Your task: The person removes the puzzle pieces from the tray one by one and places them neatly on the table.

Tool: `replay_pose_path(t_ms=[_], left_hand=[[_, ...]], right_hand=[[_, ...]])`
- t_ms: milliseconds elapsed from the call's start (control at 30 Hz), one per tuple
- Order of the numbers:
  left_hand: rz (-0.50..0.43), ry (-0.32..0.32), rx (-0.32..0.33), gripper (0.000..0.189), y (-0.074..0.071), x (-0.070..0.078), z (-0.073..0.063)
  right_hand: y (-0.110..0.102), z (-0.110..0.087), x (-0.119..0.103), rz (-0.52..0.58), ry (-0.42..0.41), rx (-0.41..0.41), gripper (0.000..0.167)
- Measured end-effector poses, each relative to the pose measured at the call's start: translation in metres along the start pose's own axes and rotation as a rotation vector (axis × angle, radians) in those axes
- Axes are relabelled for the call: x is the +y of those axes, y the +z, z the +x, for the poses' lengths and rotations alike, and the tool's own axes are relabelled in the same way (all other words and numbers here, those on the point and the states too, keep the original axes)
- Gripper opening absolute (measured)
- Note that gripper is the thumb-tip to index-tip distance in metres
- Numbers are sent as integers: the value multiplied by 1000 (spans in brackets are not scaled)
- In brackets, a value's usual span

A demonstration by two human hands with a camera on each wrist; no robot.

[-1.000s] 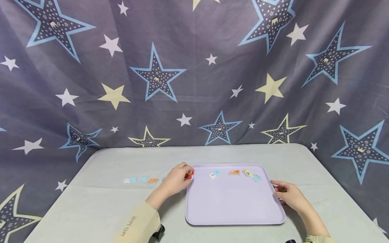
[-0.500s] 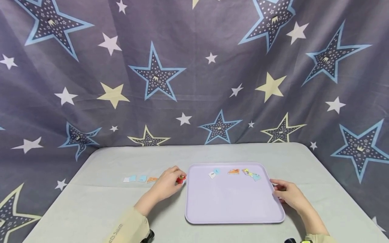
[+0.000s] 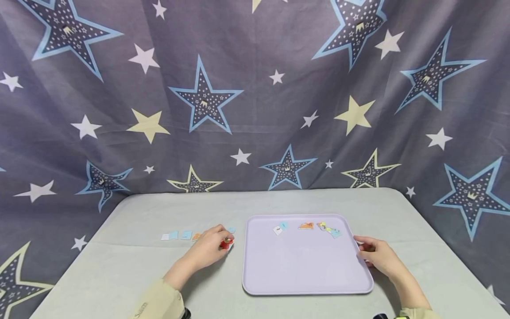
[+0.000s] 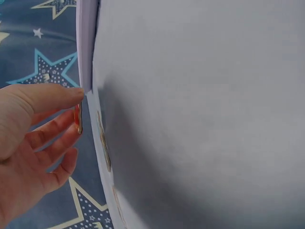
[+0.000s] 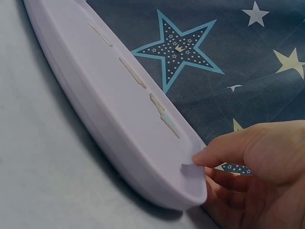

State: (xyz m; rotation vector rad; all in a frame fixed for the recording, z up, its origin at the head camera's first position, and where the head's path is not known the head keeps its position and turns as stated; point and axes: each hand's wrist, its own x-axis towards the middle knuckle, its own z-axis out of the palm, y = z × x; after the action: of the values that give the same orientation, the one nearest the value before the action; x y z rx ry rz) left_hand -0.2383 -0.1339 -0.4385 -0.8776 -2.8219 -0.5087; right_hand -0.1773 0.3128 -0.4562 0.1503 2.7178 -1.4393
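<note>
A thin red piece (image 3: 226,243) is pinched between the thumb and fingers of my left hand (image 3: 208,247), left of the lilac tray (image 3: 303,266). The left wrist view shows this red piece (image 4: 78,118) edge-on, held above the table. My right hand (image 3: 380,257) grips the tray's right edge; in the right wrist view its thumb lies over the rim and the fingers are outside. Along the tray's far side lie a white piece (image 3: 277,230), a round blue piece (image 3: 284,225), an orange piece (image 3: 306,226) and a multicoloured piece (image 3: 334,232).
On the table left of the tray are a white and light-blue piece (image 3: 169,236), a blue piece (image 3: 186,235) and an orange piece (image 3: 196,237) partly behind my left hand. Another blue piece (image 3: 231,230) shows just beyond its fingers. A star-patterned curtain (image 3: 255,110) hangs behind.
My left hand has moved left and toward me with the red piece, away from the tray's left edge. A blue piece on the table has come into view. The right hand stays on the tray.
</note>
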Motion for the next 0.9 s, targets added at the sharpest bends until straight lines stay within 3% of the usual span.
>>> replay_pose_path(t_ms=[200,333,567,900], left_hand=[[3,4,-19,26,-1,-5,-9],[-1,-29,-32,26,-3,-7,-13],[-17,-62,-72,26,-4,-13,-15],[-84,-46,-94,25,-2,-19,-15]], right_hand=[[0,0,0,-5,-6,-3,51],[0,0,0,-10,-8,-5,51],[0,1,1,-8,-5,-1,52],[0,0,0,-2,-11,5,51]])
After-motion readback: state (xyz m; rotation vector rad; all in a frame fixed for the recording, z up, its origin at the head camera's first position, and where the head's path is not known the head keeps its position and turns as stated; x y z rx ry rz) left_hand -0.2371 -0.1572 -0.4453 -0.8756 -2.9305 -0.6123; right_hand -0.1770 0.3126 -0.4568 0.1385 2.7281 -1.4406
